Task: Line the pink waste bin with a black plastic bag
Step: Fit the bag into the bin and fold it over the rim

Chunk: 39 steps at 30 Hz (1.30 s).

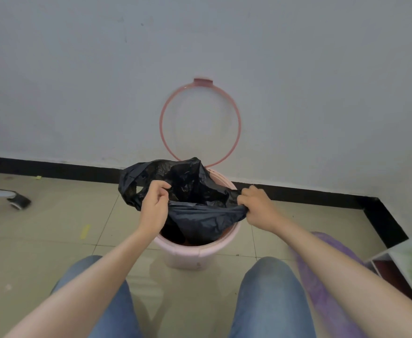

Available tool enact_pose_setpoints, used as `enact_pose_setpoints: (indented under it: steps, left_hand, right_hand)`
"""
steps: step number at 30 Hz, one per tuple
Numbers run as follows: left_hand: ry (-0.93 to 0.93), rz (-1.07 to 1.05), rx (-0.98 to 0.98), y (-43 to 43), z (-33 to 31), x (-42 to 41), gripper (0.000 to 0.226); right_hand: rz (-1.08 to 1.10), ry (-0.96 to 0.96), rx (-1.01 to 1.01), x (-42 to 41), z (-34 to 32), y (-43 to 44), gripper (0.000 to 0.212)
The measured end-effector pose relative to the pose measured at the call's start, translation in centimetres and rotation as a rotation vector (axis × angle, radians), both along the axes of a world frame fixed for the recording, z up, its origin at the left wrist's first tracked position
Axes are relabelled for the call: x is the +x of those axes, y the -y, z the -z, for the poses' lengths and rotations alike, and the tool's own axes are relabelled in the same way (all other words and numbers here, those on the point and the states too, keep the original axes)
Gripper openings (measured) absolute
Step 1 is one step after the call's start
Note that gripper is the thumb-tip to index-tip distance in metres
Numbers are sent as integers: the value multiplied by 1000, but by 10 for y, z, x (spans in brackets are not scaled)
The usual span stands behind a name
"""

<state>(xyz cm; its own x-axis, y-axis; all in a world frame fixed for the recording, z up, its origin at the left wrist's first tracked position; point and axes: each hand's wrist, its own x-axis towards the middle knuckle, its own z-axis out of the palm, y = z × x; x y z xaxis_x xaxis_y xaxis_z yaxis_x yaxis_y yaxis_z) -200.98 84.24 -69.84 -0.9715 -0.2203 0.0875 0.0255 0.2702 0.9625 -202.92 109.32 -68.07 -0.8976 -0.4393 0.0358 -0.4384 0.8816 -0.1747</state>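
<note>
Two hands on one black bag (pixel 195 191), both pinching its mouth edge: left hand (pixel 154 206) has fingers curled shut on the left side, right hand (pixel 256 206) is fisted on the right side. They hold it apart, probably to spread the opening over the pink bin (pixel 187 252). Bag bottom hangs inside the bin; top bunches above the rim, not folded over yet. One pink ring (pixel 236 123) is tipped up against the wall, likely to keep the rim clear.

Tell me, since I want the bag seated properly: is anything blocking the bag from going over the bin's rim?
Nothing visible does. Both hands, left hand and right hand, grip the black bag directly above the pink bin. The pink ring is flipped up against the wall, leaving the rim free.
</note>
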Motion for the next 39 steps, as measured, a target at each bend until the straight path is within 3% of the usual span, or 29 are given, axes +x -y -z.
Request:
enact_pose_setpoints:
  steps: [2,6,10,14,21,23,25,27,28,30,31,34,37,39]
  left_hand:
    - [-98,199,-174,8,2,10,20]
    - [-447,541,-925,22,20,21,15]
    - [-590,564,-1102,26,31,39,21]
    - [-627,557,-1249,26,54,59,18]
    - [-375,426,-1276,12,72,72,31]
    - [-347,362,-1209,7,73,74,51]
    - [-178,256,-968,-4,67,77,62]
    - [63,128,-641,-11,60,69,47]
    - [183,29,-489,-13,60,64,39]
    - [214,-95,-391,-17,48,55,17]
    - [192,-109,-447,-20,38,54,2]
    - [-67,-11,-970,-26,40,52,37]
    - [-75,192,-1229,-24,52,47,72]
    - [22,278,-1257,-18,62,46,80]
  right_hand:
    - [-26,35,-35,9,9,2,13]
    - [-71,35,-153,32,21,-3,8]
    - [-279,-176,26,44,34,-8,24]
    - [-457,-343,339,41,47,-16,21]
    - [-300,-453,446,33,74,-32,21]
    - [-265,-441,421,30,78,-35,21]
    - [-240,-349,381,32,81,-40,20]
    - [-175,-228,308,38,84,-42,36]
    - [-112,-155,217,40,86,-42,37]
    - [101,-22,-115,45,86,-35,25]
    - [251,15,-288,46,84,-29,20]
    - [458,-127,-517,45,77,-8,16]
    - [376,-257,-408,43,78,13,23]
    - [389,-107,-282,37,87,18,37]
